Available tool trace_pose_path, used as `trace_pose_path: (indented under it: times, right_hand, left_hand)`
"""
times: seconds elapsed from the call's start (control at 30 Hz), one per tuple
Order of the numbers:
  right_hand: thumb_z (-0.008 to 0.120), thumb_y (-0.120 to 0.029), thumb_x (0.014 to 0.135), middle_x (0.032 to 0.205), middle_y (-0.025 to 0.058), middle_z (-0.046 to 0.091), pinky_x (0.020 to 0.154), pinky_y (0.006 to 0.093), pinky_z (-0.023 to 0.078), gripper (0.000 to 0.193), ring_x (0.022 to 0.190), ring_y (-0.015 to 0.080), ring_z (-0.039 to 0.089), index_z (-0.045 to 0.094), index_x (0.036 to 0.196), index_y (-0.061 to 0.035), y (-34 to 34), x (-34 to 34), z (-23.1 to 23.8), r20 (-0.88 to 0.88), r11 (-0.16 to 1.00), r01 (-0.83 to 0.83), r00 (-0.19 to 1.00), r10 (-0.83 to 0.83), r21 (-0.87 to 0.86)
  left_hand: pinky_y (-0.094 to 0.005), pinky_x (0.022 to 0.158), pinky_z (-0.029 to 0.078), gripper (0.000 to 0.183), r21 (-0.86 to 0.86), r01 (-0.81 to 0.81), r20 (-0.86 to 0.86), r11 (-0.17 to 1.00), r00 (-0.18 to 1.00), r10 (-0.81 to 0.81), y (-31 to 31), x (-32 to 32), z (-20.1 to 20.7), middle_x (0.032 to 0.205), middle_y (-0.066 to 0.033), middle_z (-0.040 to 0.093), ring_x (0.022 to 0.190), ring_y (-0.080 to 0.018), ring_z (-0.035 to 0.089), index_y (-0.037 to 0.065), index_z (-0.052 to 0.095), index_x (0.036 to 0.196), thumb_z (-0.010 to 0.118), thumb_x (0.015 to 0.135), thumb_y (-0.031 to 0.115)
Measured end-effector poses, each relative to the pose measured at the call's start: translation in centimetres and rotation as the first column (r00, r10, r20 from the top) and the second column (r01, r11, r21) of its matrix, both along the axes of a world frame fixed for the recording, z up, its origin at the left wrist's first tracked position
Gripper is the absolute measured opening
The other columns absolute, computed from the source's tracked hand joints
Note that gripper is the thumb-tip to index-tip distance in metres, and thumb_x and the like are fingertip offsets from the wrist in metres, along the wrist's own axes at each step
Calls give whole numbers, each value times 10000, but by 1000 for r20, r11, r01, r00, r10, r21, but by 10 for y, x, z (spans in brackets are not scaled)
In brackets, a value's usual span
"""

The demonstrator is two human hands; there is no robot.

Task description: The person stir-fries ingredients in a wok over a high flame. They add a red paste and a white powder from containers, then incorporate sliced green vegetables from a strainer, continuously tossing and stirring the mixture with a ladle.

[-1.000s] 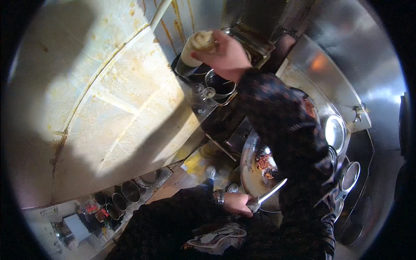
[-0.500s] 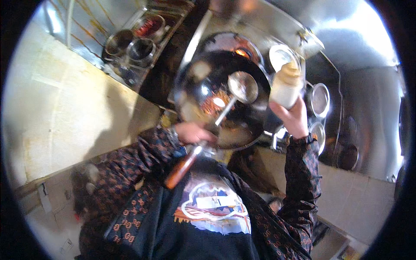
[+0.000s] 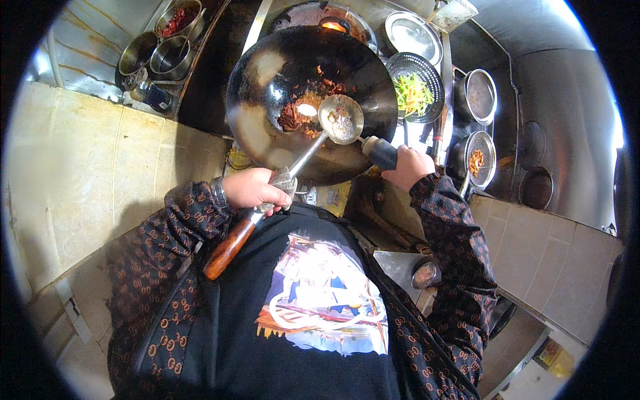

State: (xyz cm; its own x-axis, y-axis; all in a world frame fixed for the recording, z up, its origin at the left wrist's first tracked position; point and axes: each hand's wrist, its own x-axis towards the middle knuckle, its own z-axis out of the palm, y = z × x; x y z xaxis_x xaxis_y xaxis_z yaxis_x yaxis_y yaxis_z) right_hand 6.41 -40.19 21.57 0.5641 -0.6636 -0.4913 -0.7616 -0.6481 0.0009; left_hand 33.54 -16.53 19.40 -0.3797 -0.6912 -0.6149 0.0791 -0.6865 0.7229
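My left hand (image 3: 252, 189) is closed around the shaft of a metal ladle (image 3: 341, 119) with a brown wooden handle. A grey wrapped piece (image 3: 284, 181) sits against its fingers; I cannot tell whether it belongs to the ladle or the wok. The ladle's bowl, with a little in it, is over a large dark wok (image 3: 260, 117). Reddish-brown chopped food (image 3: 293, 115) lies in the wok. My right hand (image 3: 409, 168) grips a dark squeeze bottle (image 3: 381, 153), tilted at the wok's right rim, its thin nozzle pointing at the ladle's bowl.
A perforated strainer (image 3: 437, 93) with green strips stands right of the wok, below a metal dish (image 3: 413, 37). Further right are a metal pot (image 3: 480, 97) and a sieve (image 3: 487, 143) with orange-brown bits. Several metal pots (image 3: 170, 59) stand far left. A burner flame (image 3: 333, 27) glows behind.
My right hand held a pale, tan-topped bottle raised right of the wok; now it holds a dark squeeze bottle, lower and beside the ladle. The view has shifted, and the strainer's green strips now show.
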Motion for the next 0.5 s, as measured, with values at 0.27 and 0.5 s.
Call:
trace_pose_path:
  times: [0.27,0.5]
  right_hand:
    - [813,-386,703,928,205,709,801,439,556,495,879,356,700,674,975,3,-8,-1,1,-111,991,-79,992,67,-108]
    - [802,-416,727,892,191,705,784,439,553,497,874,352,699,673,973,-3,-4,3,13,-66,993,-109,992,106,-51]
  left_hand:
    - [-261,615,489,152,20,-66,-85,998,994,68,17,2,-7,754,-33,627,656,-108,581,15,649,849,657,909,155]
    - [-259,616,496,145,25,-93,-40,995,995,94,26,7,-7,772,-41,636,664,-112,589,11,652,870,658,912,150]
